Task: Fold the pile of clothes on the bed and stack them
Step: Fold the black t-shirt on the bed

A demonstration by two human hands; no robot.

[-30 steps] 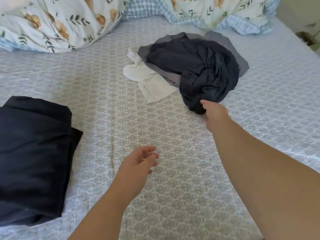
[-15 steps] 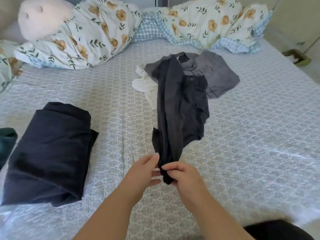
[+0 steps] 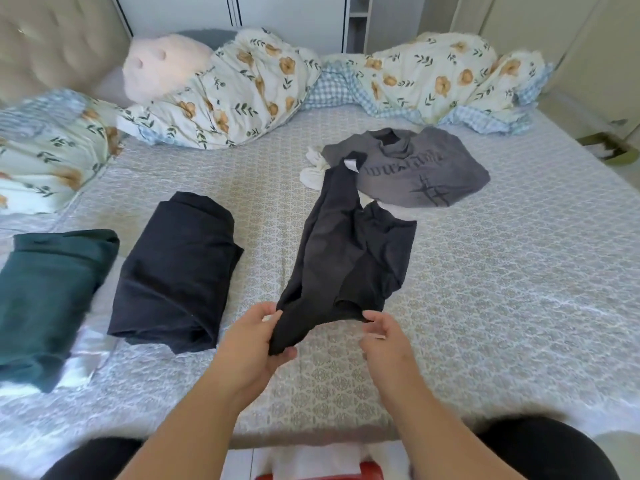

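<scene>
Folded navy [image 3: 176, 271] and green [image 3: 52, 299] garments lie left of the limp black garment [image 3: 346, 258], its near edge pinched by the left hand [image 3: 254, 336] and, seemingly, the right hand [image 3: 384, 337].

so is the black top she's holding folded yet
Not folded: the black garment trails loose and rumpled across the bed, both hands pinching its near edge.

I count two folded garments off to the left of my left hand [image 3: 254, 336]: one dark navy [image 3: 176, 268] close by, one dark green [image 3: 48, 299] farther out. Three garments are unfolded: one black garment [image 3: 346, 258] pinched in both my hands, left and right hand [image 3: 384, 341], then one grey printed T-shirt [image 3: 412, 168] and one white piece [image 3: 313, 171] beyond my fingers. Past those lie one floral duvet [image 3: 242, 91] and one pink plush toy [image 3: 162, 65].
</scene>
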